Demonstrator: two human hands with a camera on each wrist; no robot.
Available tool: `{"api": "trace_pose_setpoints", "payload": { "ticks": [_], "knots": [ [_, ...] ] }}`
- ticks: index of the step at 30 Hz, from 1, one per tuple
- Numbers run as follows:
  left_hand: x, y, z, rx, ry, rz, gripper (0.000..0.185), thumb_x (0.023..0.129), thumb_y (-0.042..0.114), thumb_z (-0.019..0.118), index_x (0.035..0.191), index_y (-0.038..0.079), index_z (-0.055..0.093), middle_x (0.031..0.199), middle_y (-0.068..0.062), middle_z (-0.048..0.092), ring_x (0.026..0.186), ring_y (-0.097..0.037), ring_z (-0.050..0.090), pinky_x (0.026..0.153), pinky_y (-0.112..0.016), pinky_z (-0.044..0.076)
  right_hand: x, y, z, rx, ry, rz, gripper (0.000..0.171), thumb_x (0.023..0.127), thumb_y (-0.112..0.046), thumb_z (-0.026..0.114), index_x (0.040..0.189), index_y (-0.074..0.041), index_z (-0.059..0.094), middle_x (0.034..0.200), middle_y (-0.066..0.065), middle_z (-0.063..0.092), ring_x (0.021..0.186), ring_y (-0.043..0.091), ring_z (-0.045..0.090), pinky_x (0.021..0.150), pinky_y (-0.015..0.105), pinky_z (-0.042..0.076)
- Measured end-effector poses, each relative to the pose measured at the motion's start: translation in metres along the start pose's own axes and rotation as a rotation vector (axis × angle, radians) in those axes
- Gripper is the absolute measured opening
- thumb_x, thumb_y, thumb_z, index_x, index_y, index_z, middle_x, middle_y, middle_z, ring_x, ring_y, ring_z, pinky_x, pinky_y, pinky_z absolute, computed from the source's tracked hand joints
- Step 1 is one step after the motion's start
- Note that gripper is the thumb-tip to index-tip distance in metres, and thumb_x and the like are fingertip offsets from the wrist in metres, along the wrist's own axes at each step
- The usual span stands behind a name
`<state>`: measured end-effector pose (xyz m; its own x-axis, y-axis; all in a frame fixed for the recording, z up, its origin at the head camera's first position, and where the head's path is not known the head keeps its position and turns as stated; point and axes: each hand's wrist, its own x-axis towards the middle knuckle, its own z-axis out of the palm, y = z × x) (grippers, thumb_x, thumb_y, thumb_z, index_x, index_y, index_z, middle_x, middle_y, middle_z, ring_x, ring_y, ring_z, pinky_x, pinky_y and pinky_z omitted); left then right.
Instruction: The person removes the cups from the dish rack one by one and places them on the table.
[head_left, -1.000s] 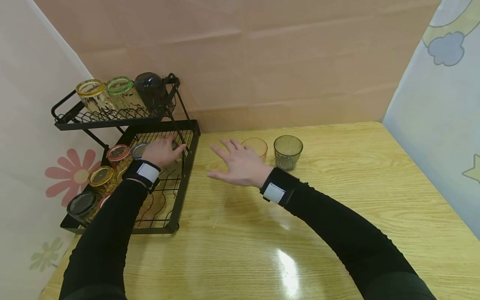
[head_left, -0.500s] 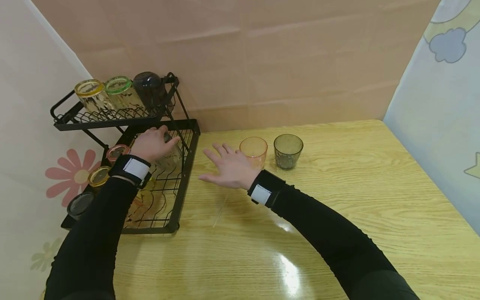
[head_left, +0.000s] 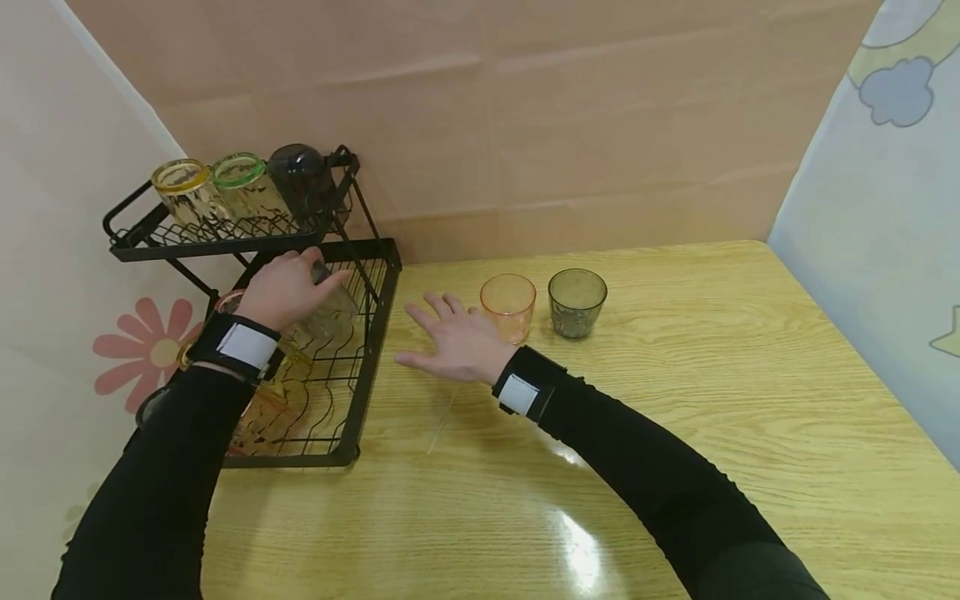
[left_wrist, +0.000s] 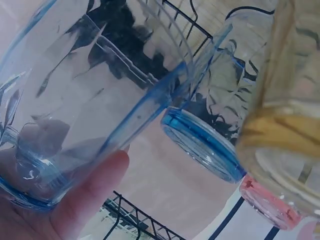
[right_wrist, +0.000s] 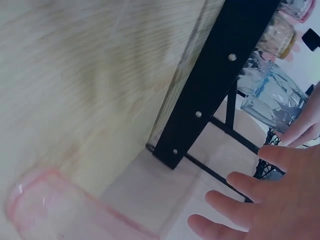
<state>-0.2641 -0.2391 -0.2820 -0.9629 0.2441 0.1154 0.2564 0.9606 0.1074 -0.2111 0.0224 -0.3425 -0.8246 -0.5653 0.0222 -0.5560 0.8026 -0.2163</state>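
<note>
My left hand [head_left: 281, 292] grips a clear, blue-tinted glass tumbler [left_wrist: 100, 75] by its base, over the lower tier of the black dish rack [head_left: 360, 358]. The right wrist view shows this tumbler [right_wrist: 275, 95] tilted, with the left fingers at its base. Beside it in the left wrist view are an upturned blue-rimmed glass [left_wrist: 202, 145], an amber glass [left_wrist: 280, 130] and a pink one [left_wrist: 270, 202]. My right hand [head_left: 457, 337] is spread, palm down, over the table just left of the orange-pink glass [head_left: 508, 304], holding nothing.
A smoky grey-green glass [head_left: 576, 304] stands upright right of the orange-pink one. On the rack's upper tier sit upturned yellow [head_left: 183, 187], green [head_left: 243, 183] and dark [head_left: 300, 183] glasses. More glasses on the lower tier are partly hidden by the left arm.
My left hand has moved left and a little back within the rack, with the blue-tinted tumbler in it. My right hand has shifted slightly left, uncovering more of the orange-pink glass.
</note>
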Motion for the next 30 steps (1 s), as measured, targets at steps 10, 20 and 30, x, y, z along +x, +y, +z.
{"api": "trace_pose_setpoints", "payload": {
  "ticks": [10,20,30],
  "knots": [
    [-0.027,-0.001,0.003,-0.231,0.045,-0.025,0.064,0.098,0.057,0.041,0.122,-0.001,0.052,0.092,-0.022,0.058,0.085,-0.040,0.057,0.069,-0.052,0.042,0.002,-0.020,0.018,0.254,0.105,0.059,0.077,0.095,-0.067,0.034,0.157,-0.022,0.021,0.159,0.010,0.020,0.141,0.035,0.027,0.098,0.055,0.042],
    [-0.055,0.017,0.016,-0.553,0.205,-0.022,0.045,0.103,0.042,0.044,0.116,0.000,0.053,0.089,-0.014,0.052,0.071,-0.026,0.046,0.058,-0.037,0.037,0.003,-0.038,0.030,0.693,0.244,0.097,0.073,0.100,-0.060,0.033,0.157,-0.016,0.019,0.158,0.011,0.021,0.141,0.030,0.027,0.109,0.050,0.029],
    [-0.069,0.070,0.029,-0.881,0.338,-0.037,0.032,0.107,0.024,0.038,0.113,-0.006,0.047,0.093,-0.007,0.044,0.079,-0.016,0.041,0.068,-0.028,0.033,0.001,-0.049,0.025,1.088,0.410,0.117,0.105,0.082,-0.085,0.011,0.157,-0.012,0.011,0.159,0.013,0.017,0.143,0.032,0.021,0.110,0.055,0.021]
  ]
}}
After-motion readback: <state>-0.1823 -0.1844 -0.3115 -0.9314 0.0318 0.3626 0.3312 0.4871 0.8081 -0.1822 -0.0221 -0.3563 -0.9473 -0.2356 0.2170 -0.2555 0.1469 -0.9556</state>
